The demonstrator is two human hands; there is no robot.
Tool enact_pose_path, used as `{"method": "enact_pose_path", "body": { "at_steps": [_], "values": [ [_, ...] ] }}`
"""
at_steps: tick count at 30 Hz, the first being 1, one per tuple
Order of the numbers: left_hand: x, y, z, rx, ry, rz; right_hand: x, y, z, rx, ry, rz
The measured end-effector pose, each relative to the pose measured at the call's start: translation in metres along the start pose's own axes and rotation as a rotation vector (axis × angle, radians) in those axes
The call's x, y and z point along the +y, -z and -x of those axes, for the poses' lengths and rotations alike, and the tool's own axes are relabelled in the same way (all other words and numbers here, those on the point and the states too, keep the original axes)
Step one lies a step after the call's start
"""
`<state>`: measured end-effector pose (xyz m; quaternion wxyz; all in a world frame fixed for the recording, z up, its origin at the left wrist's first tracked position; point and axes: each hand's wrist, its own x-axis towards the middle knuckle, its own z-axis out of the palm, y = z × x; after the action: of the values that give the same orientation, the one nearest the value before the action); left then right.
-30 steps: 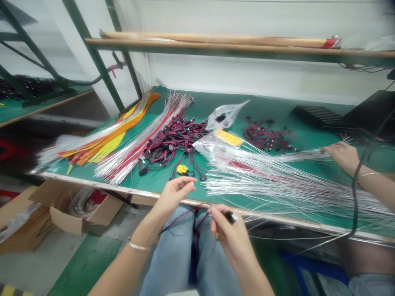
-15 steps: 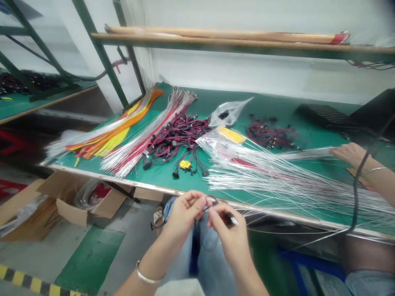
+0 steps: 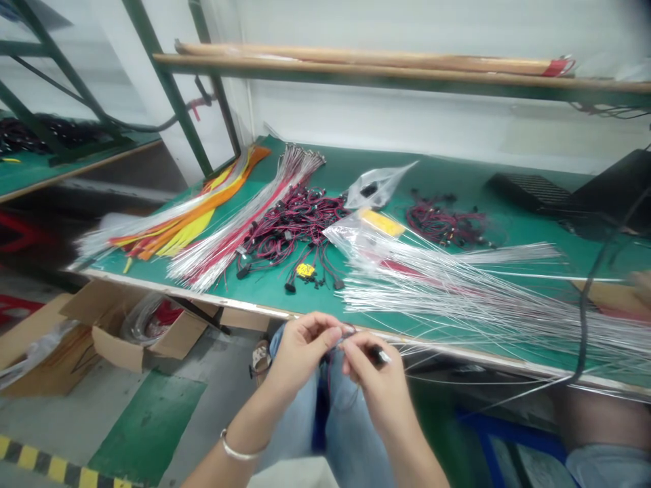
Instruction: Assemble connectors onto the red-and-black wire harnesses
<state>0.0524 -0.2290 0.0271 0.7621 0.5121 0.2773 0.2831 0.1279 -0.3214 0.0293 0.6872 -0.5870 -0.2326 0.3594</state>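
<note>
Close together above my lap, just off the bench's front edge, my left hand point(image 3: 304, 349) and my right hand point(image 3: 373, 369) are both closed, fingertips pinching a thin dark wire cable point(image 3: 329, 379). A loop of it hangs down between them over my jeans. The exact part at the fingertips is small and blurred. A small black object with a pale tip point(image 3: 380, 354) pokes out of my right hand; its kind is unclear. Beyond my hands lie a heap of red-and-black wire cables point(image 3: 300, 217) with black connectors, and a small yellow piece point(image 3: 305, 270) beside tiny black parts.
A bundle of silvery wires point(image 3: 458, 291) spreads across the right of the green bench point(image 3: 285, 305). White, red, orange and yellow bundles point(image 3: 193, 210) lie left. Plastic bags point(image 3: 379, 186) sit mid-bench. A co-worker's blurred hand point(image 3: 641, 288) is at the right edge. Cardboard boxes point(image 3: 116, 342) stand below left.
The co-worker's hand has moved right, away from the silvery wires, with one pale strand stretched towards it. My hands stay nearly in place, shifting slightly with the cable.
</note>
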Motion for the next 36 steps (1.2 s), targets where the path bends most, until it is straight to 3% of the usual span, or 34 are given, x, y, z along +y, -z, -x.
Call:
{"method": "enact_pose_path", "body": {
  "at_steps": [7, 15, 20, 27, 36],
  "values": [
    [-0.002, 0.003, -0.003, 0.04, -0.025, 0.001, 0.002, 0.002, -0.005, -0.096, -0.159, -0.169],
    [0.001, 0.008, -0.005, -0.011, -0.093, -0.164, 0.002, 0.004, -0.006, -0.08, 0.014, 0.051],
    [0.0, 0.01, -0.005, 0.002, -0.039, -0.108, 0.0, 0.005, -0.006, -0.075, 0.138, 0.193],
    [0.002, 0.01, -0.005, -0.082, -0.155, -0.221, -0.002, 0.009, -0.008, -0.183, -0.073, 0.014],
    [-0.003, 0.008, -0.005, -0.02, 0.016, 0.023, -0.013, 0.003, -0.003, -0.107, 0.033, 0.113]
  ]
}}
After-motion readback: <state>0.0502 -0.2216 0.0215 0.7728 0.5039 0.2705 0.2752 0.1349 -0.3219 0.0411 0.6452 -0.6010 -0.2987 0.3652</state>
